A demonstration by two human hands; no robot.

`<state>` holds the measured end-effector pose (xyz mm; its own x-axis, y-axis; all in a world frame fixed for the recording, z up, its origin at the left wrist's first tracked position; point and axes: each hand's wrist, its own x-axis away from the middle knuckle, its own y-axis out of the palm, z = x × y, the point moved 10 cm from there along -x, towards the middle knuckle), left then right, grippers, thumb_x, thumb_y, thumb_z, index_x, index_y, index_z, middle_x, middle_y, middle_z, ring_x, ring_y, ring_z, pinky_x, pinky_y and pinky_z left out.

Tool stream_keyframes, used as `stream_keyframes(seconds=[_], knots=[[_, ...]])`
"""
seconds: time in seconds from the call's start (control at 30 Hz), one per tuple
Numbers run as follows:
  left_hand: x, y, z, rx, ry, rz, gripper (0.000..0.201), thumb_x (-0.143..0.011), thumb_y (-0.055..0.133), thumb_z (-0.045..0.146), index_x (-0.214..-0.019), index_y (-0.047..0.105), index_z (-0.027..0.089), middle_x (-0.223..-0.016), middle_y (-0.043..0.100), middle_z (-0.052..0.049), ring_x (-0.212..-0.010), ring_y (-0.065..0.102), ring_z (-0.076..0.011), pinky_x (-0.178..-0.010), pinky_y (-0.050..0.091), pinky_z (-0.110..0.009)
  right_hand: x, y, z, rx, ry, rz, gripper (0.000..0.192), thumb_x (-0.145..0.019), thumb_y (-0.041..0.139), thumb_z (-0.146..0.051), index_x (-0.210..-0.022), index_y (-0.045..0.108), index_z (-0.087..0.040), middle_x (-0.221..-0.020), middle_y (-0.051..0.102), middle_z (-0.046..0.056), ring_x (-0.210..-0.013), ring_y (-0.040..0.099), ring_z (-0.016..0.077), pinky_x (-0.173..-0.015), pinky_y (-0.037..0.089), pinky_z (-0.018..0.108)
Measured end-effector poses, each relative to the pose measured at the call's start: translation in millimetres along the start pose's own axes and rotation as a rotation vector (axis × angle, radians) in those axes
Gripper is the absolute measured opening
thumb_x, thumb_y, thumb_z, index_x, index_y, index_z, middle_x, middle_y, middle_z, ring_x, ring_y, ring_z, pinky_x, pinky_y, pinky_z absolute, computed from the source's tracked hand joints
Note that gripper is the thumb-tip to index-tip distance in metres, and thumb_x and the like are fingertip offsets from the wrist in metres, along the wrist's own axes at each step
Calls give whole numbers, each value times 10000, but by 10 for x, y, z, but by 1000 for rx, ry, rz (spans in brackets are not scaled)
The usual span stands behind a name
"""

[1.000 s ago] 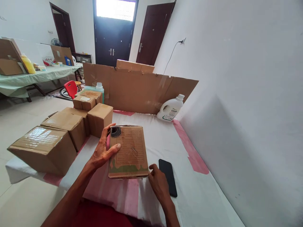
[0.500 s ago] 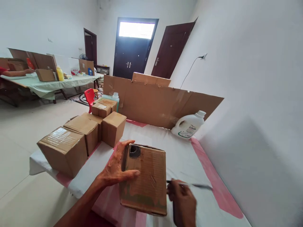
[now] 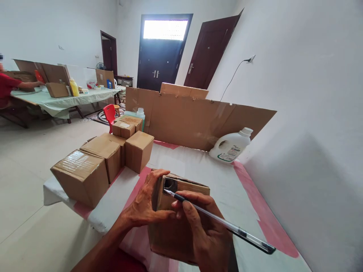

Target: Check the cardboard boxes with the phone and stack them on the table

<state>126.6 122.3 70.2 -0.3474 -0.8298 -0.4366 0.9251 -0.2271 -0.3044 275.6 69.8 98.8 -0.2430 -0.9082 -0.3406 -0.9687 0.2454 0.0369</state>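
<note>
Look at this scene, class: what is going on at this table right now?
A person sits at a table covered in white and pink cloth. Their left hand grips the side of a small cardboard box, tilted toward them. Their right hand holds a pen, its tip at a dark hole near the box's top corner. Several sealed boxes are grouped on the left, and a white jug lies by a cardboard screen. Another person works at a far table.

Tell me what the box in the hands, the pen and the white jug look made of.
Box: brown corrugated cardboard, matte, with worn printed faces and a dark hole at one corner.
Pen: likely clear, glossy plastic; a dark core shows through the barrel.
White jug: probably moulded plastic, smooth, with a printed label.
</note>
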Motion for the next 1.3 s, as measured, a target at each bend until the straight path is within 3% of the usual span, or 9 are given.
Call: stream_keyframes(seconds=[0.2, 0.37, 0.43, 0.57, 0.7, 0.8, 0.93, 1.07, 1.3], knots=[[28, 6, 11, 0, 9, 3, 911, -728, 862, 364, -1498, 375, 353, -1516, 442, -59, -1418, 421, -324, -1220, 340, -507, 33, -103, 24, 40, 17, 54, 175, -914, 722, -407, -898, 715, -233, -857, 736, 24, -656, 656, 135, -658, 583, 259], [50, 0, -23, 50, -37, -16, 843, -781, 820, 450, -1492, 380, 341, -1537, 431, -80, -1431, 418, -345, -1221, 329, -537, -239, -756, 10, -108, -39, 306, 292, -892, 720, -468, -925, 549, -234, -1035, 741, 73, -665, 665, 150, -465, 432, 222], [55, -18, -53, 58, -57, -8, 832, -790, 816, 457, -1492, 387, 334, -1531, 447, -86, -1420, 435, -356, -1222, 317, -553, -398, -1100, 135, 77, -13, 396, 338, -927, 615, -558, -947, 472, -253, -962, 720, 52, -595, 604, 133, -436, 365, 217], [46, -31, -103, 37, -55, -6, 843, -789, 822, 458, -1503, 394, 328, -1538, 463, -84, -1445, 411, -374, -1248, 253, -577, -483, -1443, 825, 673, 210, 344, 330, -971, 479, -556, -866, 470, -244, -810, 683, 36, -652, 608, 154, -578, 440, 255], [42, -29, -131, 24, -60, -12, 839, -794, 810, 481, -1505, 395, 323, -1543, 466, -88, -1452, 402, -383, -1248, 249, -582, -119, -1211, 1735, 929, 481, 102, 224, -911, 651, -327, -741, 545, -228, -687, 688, 44, -681, 680, 203, -618, 425, 274], [34, -34, -128, 27, -61, -14, 850, -786, 811, 497, -1504, 392, 320, -1540, 469, -92, -1450, 402, -389, -1244, 250, -592, 156, -1042, 2045, 1083, 599, -3, 75, -939, 608, -226, -866, 604, -209, -855, 753, 106, -849, 735, 250, -685, 450, 294], [33, -42, -125, 31, -63, -14, 837, -794, 803, 483, -1504, 391, 316, -1546, 459, -92, -1442, 407, -383, -1237, 262, -587, 274, -1163, 1993, 1206, 629, -15, 163, -1021, 518, -323, -1052, 622, -201, -1102, 742, 140, -1037, 716, 273, -811, 487, 326], [49, -40, -122, 37, -60, -14, 841, -791, 803, 467, -1507, 390, 314, -1542, 464, -92, -1438, 409, -382, -1235, 261, -585, 404, -1689, 1784, 1312, 671, 146, 381, -1015, 517, -443, -1216, 577, -125, -1343, 600, 263, -1308, 565, 389, -964, 474, 447], [56, -12, -77, 37, -28, -12, 841, -791, 800, 445, -1511, 381, 334, -1538, 446, -79, -1426, 421, -360, -1225, 296, -552, 636, -2186, 2001, 1167, 825, 178, 596, -828, 680, -588, -1103, 623, -62, -1162, 686, 327, -1109, 678, 465, -846, 527, 511]])
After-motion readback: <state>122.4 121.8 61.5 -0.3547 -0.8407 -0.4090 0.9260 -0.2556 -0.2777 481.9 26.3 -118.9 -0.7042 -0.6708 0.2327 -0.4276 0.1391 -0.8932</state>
